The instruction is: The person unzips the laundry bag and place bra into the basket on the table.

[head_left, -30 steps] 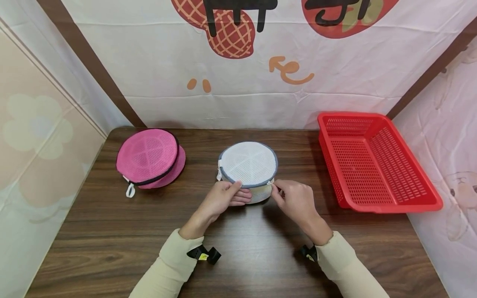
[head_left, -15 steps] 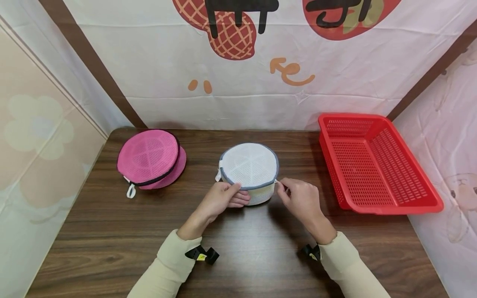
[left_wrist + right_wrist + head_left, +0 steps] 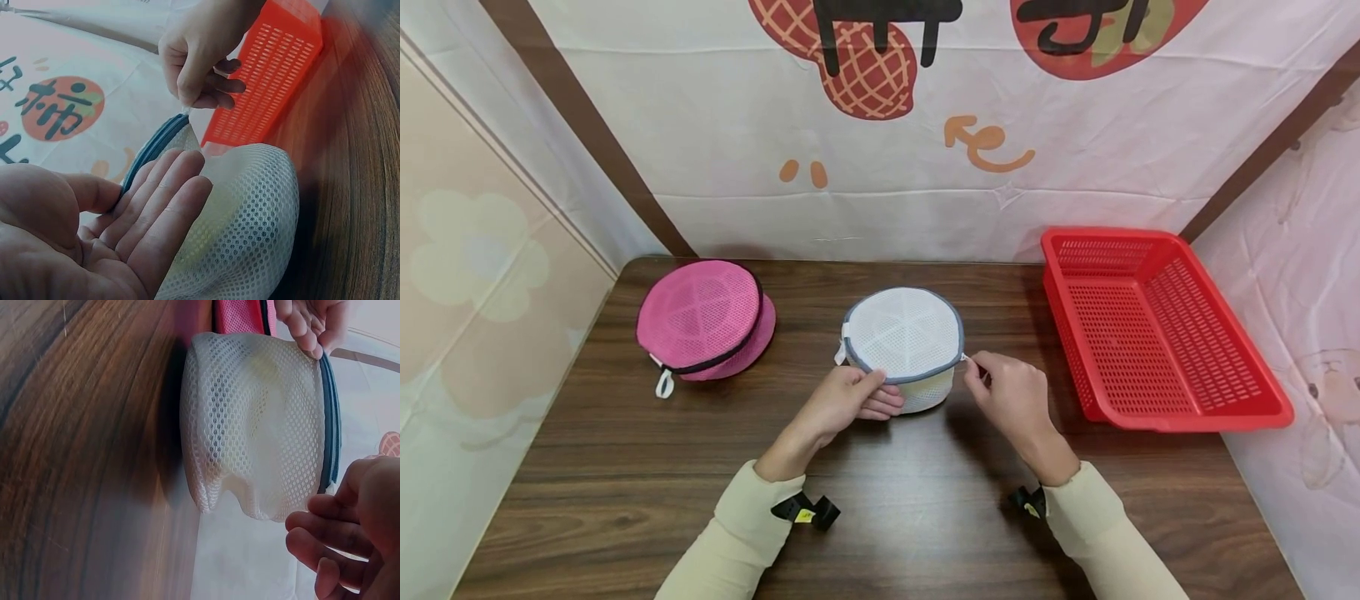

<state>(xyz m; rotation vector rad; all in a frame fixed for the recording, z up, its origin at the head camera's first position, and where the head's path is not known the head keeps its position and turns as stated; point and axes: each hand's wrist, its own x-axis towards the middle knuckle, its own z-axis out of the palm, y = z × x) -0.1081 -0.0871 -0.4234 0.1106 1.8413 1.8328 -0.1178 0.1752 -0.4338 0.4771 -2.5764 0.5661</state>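
A round white mesh laundry bag (image 3: pixel 904 332) with a blue-grey zipped rim stands in the middle of the table. Something pale yellow shows faintly through its mesh side (image 3: pixel 262 419). My left hand (image 3: pixel 838 400) pinches the front of the rim between thumb and fingers, the fingers lying fairly straight beneath it. At the rim's right side, my right hand (image 3: pixel 1015 396) pinches the small zipper pull (image 3: pixel 964 357) between thumb and index finger. The left wrist view shows this right hand (image 3: pixel 203 56) at the rim's end, its other fingers loosely curled.
A pink mesh laundry bag (image 3: pixel 698 317) with a black zip and white loop sits at the back left of the wooden table (image 3: pixel 895 517). To the right stands a red plastic basket (image 3: pixel 1172 419) with slotted walls. A printed cloth (image 3: pixel 887 217) hangs behind.
My right hand has moved a little to the right and away from me along the rim, taking the zipper pull with it. The left hand has kept its grip with hardly any movement.
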